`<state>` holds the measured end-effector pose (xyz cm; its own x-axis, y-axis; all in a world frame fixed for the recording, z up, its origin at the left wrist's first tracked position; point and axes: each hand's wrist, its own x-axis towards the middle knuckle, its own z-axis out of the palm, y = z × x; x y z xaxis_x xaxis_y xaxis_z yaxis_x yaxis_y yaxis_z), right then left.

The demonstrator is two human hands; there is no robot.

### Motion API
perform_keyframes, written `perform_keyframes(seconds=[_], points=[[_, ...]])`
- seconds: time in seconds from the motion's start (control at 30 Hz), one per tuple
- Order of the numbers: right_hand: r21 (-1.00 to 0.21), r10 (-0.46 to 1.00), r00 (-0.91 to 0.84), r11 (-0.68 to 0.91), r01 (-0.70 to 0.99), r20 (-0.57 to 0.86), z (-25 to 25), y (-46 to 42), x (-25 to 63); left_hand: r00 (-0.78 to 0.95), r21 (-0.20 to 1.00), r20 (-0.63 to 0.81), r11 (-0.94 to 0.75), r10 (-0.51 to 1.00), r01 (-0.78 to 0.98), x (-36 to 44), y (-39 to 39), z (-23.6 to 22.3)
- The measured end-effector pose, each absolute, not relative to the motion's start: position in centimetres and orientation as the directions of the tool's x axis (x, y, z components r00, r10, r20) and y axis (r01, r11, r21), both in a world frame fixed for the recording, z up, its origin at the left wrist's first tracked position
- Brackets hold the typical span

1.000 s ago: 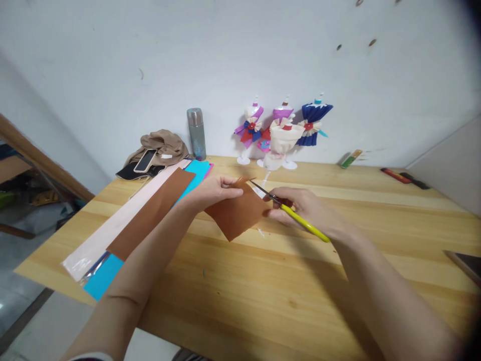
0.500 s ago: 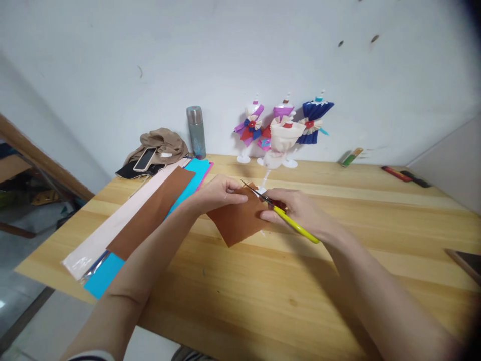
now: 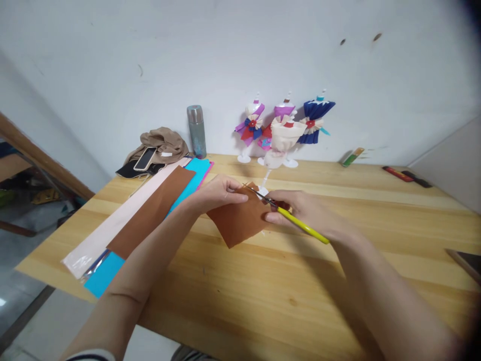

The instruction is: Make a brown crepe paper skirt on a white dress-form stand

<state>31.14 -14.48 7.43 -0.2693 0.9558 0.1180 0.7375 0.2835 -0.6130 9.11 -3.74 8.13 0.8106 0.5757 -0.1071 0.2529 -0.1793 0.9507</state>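
Between thumb and fingers my left hand (image 3: 224, 191) pinches a piece of brown crepe paper (image 3: 240, 220) near its upper edge. The sheet hangs at an angle above the table, one corner pointing down. In my right hand (image 3: 295, 208) are scissors with yellow handles (image 3: 304, 228), their dark blades reaching left across the top corner of the paper. The blade tips lie close to my left fingertips. Behind the paper stands a small white dress form (image 3: 284, 138) wrapped in cream paper, its base partly hidden by my hand and the sheet.
At left lie a brown paper strip (image 3: 154, 210), pale pink paper (image 3: 124, 213) and blue paper (image 3: 107, 273). A phone (image 3: 145, 159) rests on a cap by brown cloth (image 3: 165, 143). A flask (image 3: 197, 133), decorated forms (image 3: 317, 120) and a green-labelled item (image 3: 352, 157) stand along the wall.
My right hand and the scissors have shifted slightly right, drawing the blades back a little from the paper's top corner. My left hand and the paper stay almost in place.
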Motion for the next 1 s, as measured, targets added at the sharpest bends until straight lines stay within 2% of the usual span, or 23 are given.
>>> perform_keyframes(seconds=[0.3,0.6,0.8,1.0], points=[[-0.581,0.950,-0.243,0.313,0.751,0.198,5.9,-13.7,30.4,0.846,0.942,-0.066,-0.246,0.529,0.228,9.4,-3.6,7.8],[-0.654,0.956,-0.227,0.292,0.698,0.185,5.8,-13.6,30.2,0.847,0.908,-0.023,-0.343,0.531,0.239,9.7,-3.7,7.8],[-0.676,0.943,-0.237,0.334,0.657,0.235,5.9,-13.7,30.2,0.854,0.929,-0.071,-0.277,0.515,0.244,9.5,-3.8,7.9],[-0.679,0.943,-0.256,0.330,0.655,0.211,5.7,-13.6,30.2,0.865,0.946,-0.042,-0.258,0.500,0.195,9.6,-3.7,7.9]])
